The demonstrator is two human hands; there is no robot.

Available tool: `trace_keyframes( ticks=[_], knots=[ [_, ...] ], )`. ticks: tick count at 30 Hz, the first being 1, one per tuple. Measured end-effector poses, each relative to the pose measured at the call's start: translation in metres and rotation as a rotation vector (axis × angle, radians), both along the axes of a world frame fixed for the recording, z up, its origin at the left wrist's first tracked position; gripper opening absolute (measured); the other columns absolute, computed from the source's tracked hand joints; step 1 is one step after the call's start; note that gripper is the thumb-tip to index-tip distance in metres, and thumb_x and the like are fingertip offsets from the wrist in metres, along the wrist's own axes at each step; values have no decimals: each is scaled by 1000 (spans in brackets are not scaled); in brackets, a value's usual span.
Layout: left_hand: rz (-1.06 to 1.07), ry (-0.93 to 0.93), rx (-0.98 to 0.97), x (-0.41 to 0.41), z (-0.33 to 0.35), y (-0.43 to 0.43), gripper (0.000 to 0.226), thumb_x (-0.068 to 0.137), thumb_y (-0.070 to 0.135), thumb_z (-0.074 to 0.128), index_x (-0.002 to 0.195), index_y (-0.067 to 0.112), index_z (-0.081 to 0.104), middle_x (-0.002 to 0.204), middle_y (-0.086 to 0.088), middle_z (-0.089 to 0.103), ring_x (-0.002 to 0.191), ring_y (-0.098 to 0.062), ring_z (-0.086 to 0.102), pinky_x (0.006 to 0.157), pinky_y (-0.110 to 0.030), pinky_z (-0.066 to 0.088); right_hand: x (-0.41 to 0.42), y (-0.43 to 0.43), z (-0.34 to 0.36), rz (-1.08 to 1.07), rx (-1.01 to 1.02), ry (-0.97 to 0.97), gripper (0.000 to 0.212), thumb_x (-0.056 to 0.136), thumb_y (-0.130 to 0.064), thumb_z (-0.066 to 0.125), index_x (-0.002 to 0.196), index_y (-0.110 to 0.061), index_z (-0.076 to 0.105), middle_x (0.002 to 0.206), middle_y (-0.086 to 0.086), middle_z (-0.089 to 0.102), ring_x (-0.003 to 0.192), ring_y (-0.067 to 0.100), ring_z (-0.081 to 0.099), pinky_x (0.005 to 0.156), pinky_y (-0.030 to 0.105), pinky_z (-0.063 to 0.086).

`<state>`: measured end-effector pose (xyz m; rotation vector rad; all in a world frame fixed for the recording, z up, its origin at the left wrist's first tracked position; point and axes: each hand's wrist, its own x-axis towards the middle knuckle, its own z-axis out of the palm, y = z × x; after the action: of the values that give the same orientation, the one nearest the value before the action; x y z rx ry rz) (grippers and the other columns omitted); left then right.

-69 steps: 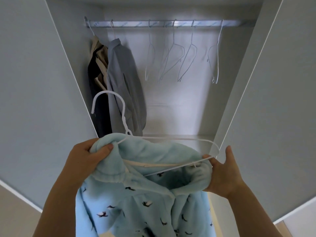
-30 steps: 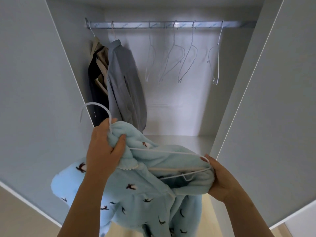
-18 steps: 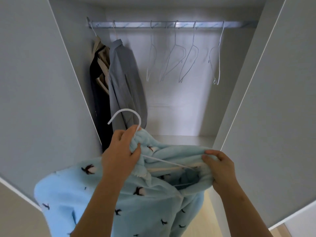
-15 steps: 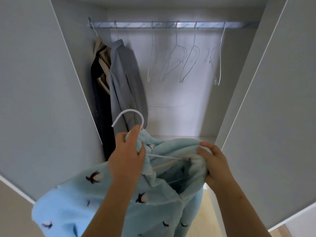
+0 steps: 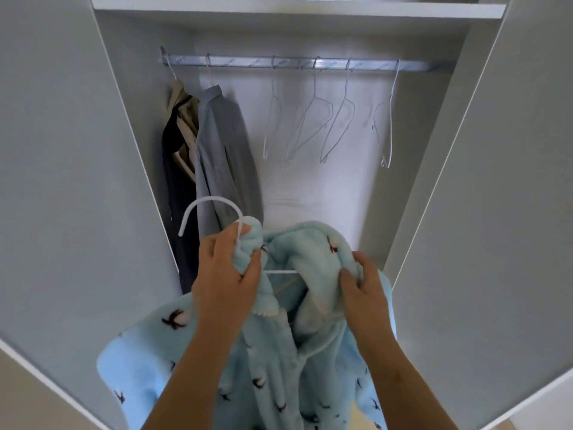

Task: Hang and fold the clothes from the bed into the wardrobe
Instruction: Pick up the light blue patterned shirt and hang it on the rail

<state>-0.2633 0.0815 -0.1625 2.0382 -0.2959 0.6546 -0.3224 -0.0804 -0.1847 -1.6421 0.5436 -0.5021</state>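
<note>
In the wardrobe (image 5: 297, 9), a dark garment (image 5: 176, 197) and a grey shirt (image 5: 221, 144) hang at the left of the rail (image 5: 297, 63). Lower, in front, the left grip (image 5: 224, 283) is curled round the white hanger (image 5: 210, 201) neck and a fold of the light-blue fleece top (image 5: 269, 367). The right grip (image 5: 361, 293) pinches the top's bunched collar.

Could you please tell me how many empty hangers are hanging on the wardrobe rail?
4. First hanger, second hanger and third hanger hang close together mid-rail; fourth hanger hangs alone toward the right. Clothes at left might hide more.
</note>
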Motion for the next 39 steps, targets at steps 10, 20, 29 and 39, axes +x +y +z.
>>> trace_keyframes(
  ticks=[10,20,29,39],
  knots=[
    [-89,-55,65,-7,1,-7,32,82,18,68,113,16,59,105,6,44,82,-6,43,63,-11,29,-6,13,28,314,158,24,47,86,6,37,70,-21,72,68,-4,68,63,14,62,59,20,51],
    [-101,-219,166,-13,-1,-8,29,79,38,47,105,25,49,96,-4,53,71,-7,47,55,-5,29,0,22,11,325,-775,498,38,95,-33,28,58,-27,33,60,-10,40,58,11,41,57,25,32],
    [-384,7,185,5,-1,17,30,82,16,67,97,39,56,96,14,44,85,6,47,77,3,31,1,-1,2,39,-384,563,39,91,-22,49,53,-15,44,56,-2,46,57,17,47,56,27,36],
    [-1105,792,133,-14,18,24,34,74,14,73,95,41,66,102,0,64,92,-13,66,75,-21,52,-7,-15,4,-69,-439,625,34,85,-15,61,57,-25,45,59,-1,49,65,22,53,76,38,49]
  ],
)
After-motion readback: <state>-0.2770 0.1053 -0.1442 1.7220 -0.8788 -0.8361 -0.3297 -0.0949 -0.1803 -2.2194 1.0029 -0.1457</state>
